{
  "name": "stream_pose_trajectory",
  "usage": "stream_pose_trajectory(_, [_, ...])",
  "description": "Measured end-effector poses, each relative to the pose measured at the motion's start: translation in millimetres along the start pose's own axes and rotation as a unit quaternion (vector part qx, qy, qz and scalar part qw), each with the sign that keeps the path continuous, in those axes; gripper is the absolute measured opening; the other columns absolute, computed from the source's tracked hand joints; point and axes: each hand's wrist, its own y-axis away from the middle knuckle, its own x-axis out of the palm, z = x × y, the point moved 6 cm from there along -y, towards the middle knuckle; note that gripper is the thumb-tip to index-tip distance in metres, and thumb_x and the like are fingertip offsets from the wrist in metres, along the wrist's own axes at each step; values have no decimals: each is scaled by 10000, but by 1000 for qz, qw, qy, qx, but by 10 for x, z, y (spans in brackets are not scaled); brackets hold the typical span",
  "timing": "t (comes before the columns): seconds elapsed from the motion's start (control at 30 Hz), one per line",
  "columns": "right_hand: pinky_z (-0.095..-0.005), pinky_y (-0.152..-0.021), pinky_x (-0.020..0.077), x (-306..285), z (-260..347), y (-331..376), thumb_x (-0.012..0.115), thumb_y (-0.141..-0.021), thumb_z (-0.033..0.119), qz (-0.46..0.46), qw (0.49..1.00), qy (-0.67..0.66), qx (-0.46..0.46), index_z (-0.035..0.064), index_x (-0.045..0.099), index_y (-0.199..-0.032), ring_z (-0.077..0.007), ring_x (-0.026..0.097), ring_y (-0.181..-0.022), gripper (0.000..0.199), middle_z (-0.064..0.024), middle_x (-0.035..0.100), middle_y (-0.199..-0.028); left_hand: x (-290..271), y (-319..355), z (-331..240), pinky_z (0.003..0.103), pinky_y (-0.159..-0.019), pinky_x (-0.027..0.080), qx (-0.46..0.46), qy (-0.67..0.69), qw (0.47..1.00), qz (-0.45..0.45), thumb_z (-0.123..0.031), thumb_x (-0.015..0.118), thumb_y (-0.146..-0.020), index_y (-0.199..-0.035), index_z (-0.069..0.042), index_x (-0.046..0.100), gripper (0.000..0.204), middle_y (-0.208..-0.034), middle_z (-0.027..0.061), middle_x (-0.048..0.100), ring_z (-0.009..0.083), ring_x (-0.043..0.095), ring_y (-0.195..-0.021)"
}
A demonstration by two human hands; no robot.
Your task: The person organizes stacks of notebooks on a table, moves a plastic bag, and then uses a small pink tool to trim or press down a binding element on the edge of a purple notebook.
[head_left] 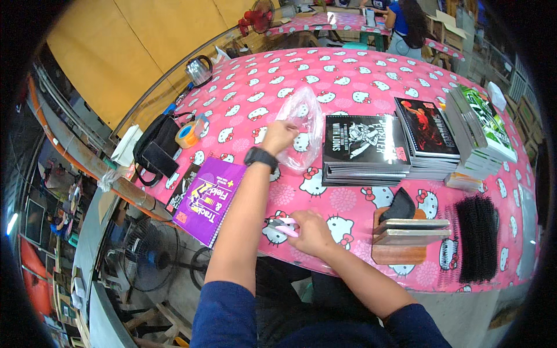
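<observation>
My left hand, with a dark watch on its wrist, reaches across the pink table; its fingers are closed on the edge of a clear plastic bag. Close to the front edge, my right hand grips small pliers with pink handles, their metal jaws pointing left. Beside my left forearm lies a purple spiral notebook, partly over a black one. Right of the bag rises a stack of black-covered spiral notebooks.
More notebook stacks stand to the right, some with green covers. A wooden stand and black spiral coils sit front right. At left are a black bag, tape rolls and a kettle. A person is at the far table.
</observation>
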Motion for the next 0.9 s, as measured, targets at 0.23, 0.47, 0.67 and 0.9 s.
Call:
stream_pose_trajectory(0.23, [-416, -790, 400, -39, -140, 9, 667, -641, 205, -18, 1000, 7, -1, 46, 577, -832, -318, 556, -816, 264, -142, 590, -797, 311, -70, -307, 690, -962, 167, -143, -398, 906, 37, -508, 782, -478, -1418, -219, 125, 1183, -1451, 97, 203, 385, 197, -1309])
stream_pose_trajectory(0.47, [-412, -717, 415, 28, -1, 5, 686, -634, 200, -26, 1000, -1, -17, 52, 599, -884, -320, 542, -773, 304, -127, 591, -769, 205, -118, -4, 411, -776, 482, 69, -277, 958, 42, -84, 521, -715, -1024, -62, 633, 330, -909, 224, 622, 328, 613, -881])
stream_pose_trajectory(0.67, [-418, -699, 437, -14, -78, -10, 685, -647, 201, -5, 1000, -22, 20, 25, 588, -904, -329, 547, -788, 326, -148, 587, -794, -623, 746, -1092, 386, -801, 473, 183, -5, 966, -184, -92, 516, -759, -1054, -34, 606, 315, -971, 193, 625, 345, 602, -891])
stream_pose_trajectory(0.9, [-383, -669, 480, 29, 256, 160, 680, -640, 214, 102, 992, -80, -2, 15, 572, -894, -333, 592, -762, 340, -157, 593, -813, -1479, 3526, -345, 246, -784, 419, 59, 144, 816, -557, -72, 572, -820, -957, 0, 563, 155, -912, 60, 589, 116, 532, -822])
